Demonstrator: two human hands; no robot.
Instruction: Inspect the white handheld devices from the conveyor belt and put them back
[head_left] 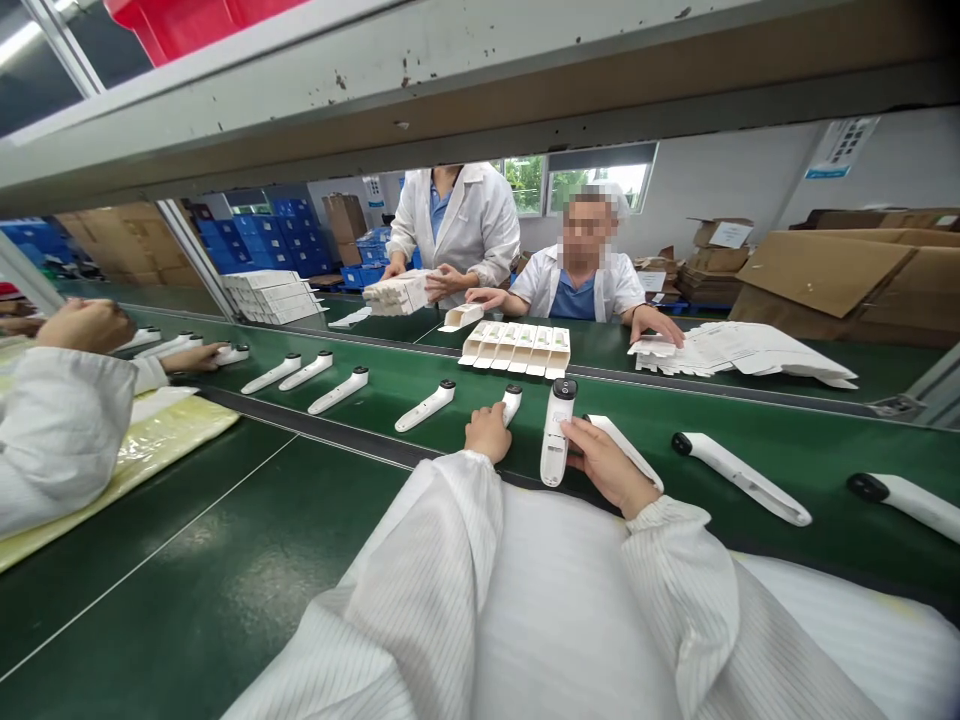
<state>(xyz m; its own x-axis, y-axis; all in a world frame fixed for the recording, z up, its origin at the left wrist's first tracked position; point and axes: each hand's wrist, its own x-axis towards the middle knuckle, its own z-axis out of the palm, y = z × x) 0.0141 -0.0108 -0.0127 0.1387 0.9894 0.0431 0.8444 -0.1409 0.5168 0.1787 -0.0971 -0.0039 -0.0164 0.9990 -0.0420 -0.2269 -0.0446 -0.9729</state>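
A green belt (382, 420) runs across the view, its dark near edge passing just in front of the person. At that edge the right hand (611, 465) holds a white device (559, 440) upright, black-topped end uppermost, pinching it between the thumb on its face and fingers partly hidden behind. Just beside it, the left hand (487, 433) has its fingers curled round the handle of a second device (511, 402); whether that one is lifted cannot be told. More white devices (425, 406) lie spaced along the belt to both sides. White sheeting (555, 600) spreads between the person's sleeves, and a green table (225, 540) crossed by a thin white line extends to the left, with a yellow wrapped pad (180, 425) along its far edge beside a co-worker's sleeve (64, 430). Past the belt's far rail, a row of open cartons (516, 347) stands at the near edge of another green worktop (420, 330), where two co-workers in white coats handle cartons. Behind them are blue crates (266, 245), a large cardboard box (840, 290), windows (525, 185) and a pale wall (720, 180). A chipped shelf (420, 60) spans overhead, bearing a red bin (210, 25).
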